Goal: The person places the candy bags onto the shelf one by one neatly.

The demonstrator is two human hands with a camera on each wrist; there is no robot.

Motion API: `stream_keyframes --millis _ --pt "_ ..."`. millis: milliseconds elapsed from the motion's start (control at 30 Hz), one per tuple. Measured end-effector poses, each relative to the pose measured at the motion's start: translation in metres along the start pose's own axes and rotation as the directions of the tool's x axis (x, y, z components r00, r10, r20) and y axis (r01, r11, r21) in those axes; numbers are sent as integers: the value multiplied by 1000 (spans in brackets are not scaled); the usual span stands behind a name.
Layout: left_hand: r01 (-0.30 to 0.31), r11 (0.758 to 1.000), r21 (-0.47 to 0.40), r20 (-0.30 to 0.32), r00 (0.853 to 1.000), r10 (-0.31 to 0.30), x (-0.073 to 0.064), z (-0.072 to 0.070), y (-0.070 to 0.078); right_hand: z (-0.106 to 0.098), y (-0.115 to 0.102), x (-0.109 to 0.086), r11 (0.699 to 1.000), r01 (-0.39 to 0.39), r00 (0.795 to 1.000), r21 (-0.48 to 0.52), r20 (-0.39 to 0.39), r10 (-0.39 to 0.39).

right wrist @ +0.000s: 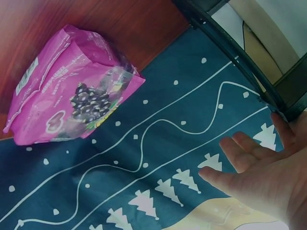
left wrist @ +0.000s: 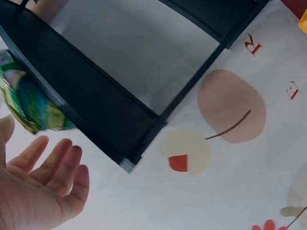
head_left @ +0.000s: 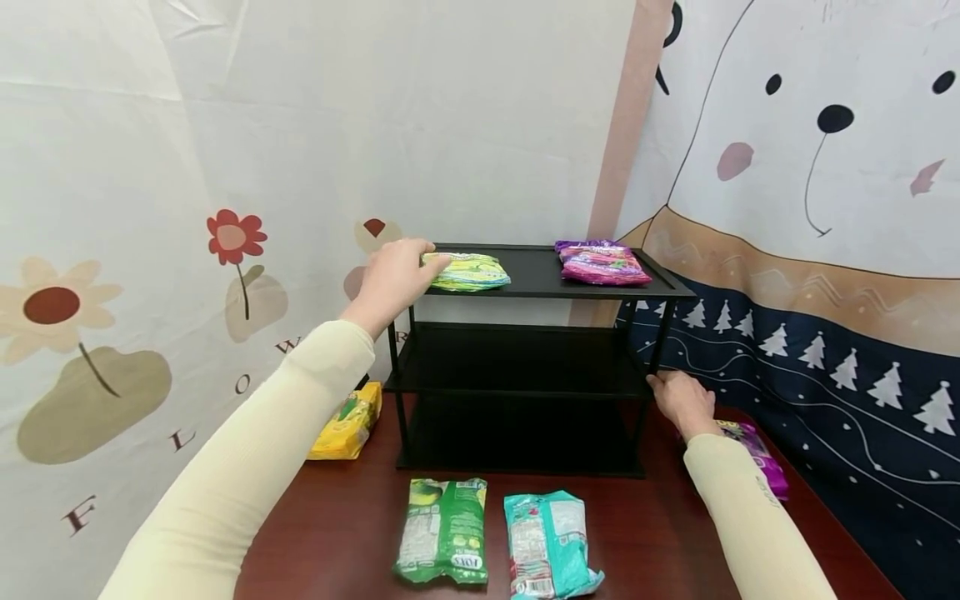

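Note:
A three-tier black rack [head_left: 517, 358] stands on the table. On its top tier, at the left end, lies a yellow-green snack bag [head_left: 468, 272]. My left hand [head_left: 396, 279] is at that bag's left end; the left wrist view shows its fingers loosely bent, below the bag [left wrist: 36, 103] and apart from it. At the rack's right side, my right hand [head_left: 682, 398] touches the middle tier's front corner with its fingertips. In the right wrist view the other fingers of the right hand [right wrist: 259, 167] extend loosely, holding nothing.
A pink-purple bag [head_left: 600, 262] lies on the top tier's right end. On the table are a green bag [head_left: 442, 529], a teal bag [head_left: 551, 542], a yellow bag [head_left: 348, 425] left of the rack and a purple bag with grapes [right wrist: 81, 96] at right. Printed cloth hangs behind.

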State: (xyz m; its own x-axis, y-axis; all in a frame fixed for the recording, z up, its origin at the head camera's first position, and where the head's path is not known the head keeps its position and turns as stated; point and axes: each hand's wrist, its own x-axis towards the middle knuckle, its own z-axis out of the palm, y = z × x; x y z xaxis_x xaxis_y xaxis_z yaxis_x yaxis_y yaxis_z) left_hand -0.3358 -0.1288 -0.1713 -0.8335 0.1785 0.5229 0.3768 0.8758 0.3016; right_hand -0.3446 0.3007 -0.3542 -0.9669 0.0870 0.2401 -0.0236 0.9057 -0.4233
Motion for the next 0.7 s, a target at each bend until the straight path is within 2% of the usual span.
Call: stream_keyframes --millis 100,233,367,467,533,700 --pt "-64 992 109 -31 997 68 -3 3 8 0 1 -1 1000 2 1000 6 -1 -2" --pt "-152 957 248 -67 983 173 -8 7 18 0 1 -1 1000 -7 1000 10 10 7" --pt "-238 925 297 -103 955 278 -15 11 24 1 1 -1 1000 -13 1000 11 19 13" --pt "-295 897 329 -130 927 352 -18 15 25 1 1 -1 1000 -14 1000 8 15 14" --pt "-318 877 361 -137 912 387 -20 18 26 1 1 -1 1000 -15 1000 8 14 15" --pt "-335 824 457 -145 886 440 -27 24 28 0 -1 0 1000 -12 1000 3 17 12"
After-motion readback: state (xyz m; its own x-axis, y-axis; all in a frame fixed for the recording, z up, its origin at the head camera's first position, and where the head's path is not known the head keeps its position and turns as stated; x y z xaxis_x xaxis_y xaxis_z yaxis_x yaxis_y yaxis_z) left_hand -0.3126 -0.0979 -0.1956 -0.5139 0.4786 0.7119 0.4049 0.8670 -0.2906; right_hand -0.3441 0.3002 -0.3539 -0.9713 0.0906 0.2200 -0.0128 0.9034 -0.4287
